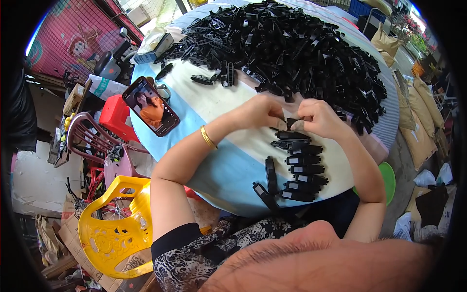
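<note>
Both hands, left hand (260, 113) and right hand (318, 118), pinch one small black plastic part (292, 122) together above the tabletop (219, 168). About nine finished pieces (300, 170) lie near its front edge; large pile (292, 48) behind, uncountable.

The small black part (292, 121) is mostly covered by the fingertips of the left hand (260, 112) and right hand (318, 117), so its shape can't really be made out.

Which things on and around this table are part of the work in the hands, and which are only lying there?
In the work:
left hand and right hand, both on a small black part
row of finished black parts
big heap of black parts

Lying about:
phone
yellow chair
red stool
</note>
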`<state>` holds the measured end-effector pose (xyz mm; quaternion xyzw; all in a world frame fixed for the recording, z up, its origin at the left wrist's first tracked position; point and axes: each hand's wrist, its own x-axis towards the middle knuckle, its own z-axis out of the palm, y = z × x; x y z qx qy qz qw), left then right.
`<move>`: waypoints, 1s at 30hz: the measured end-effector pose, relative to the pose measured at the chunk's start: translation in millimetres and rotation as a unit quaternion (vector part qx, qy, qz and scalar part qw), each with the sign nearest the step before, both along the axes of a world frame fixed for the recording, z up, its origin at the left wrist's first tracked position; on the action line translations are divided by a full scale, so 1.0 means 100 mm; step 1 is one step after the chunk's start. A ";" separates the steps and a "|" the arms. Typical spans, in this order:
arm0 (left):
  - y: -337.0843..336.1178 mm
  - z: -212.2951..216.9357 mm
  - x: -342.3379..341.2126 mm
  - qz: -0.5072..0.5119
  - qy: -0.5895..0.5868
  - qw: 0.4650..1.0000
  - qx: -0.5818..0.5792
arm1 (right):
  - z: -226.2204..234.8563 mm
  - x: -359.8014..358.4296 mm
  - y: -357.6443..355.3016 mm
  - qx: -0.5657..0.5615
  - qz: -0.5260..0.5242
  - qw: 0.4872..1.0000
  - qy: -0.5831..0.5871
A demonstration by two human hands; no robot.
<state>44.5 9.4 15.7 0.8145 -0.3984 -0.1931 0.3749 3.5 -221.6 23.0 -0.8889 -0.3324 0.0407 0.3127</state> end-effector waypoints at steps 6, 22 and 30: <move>0.54 -0.14 0.55 0.341 -0.406 0.846 0.056 | -0.14 0.09 0.23 0.037 -0.086 0.985 -0.146; 0.33 0.05 0.17 0.074 0.171 0.978 -0.097 | -0.07 0.04 0.14 -0.151 -0.145 0.961 -0.182; -0.04 -0.18 -0.01 0.130 -0.254 0.958 -0.015 | 0.00 -0.10 0.00 -0.101 -0.130 0.963 -0.213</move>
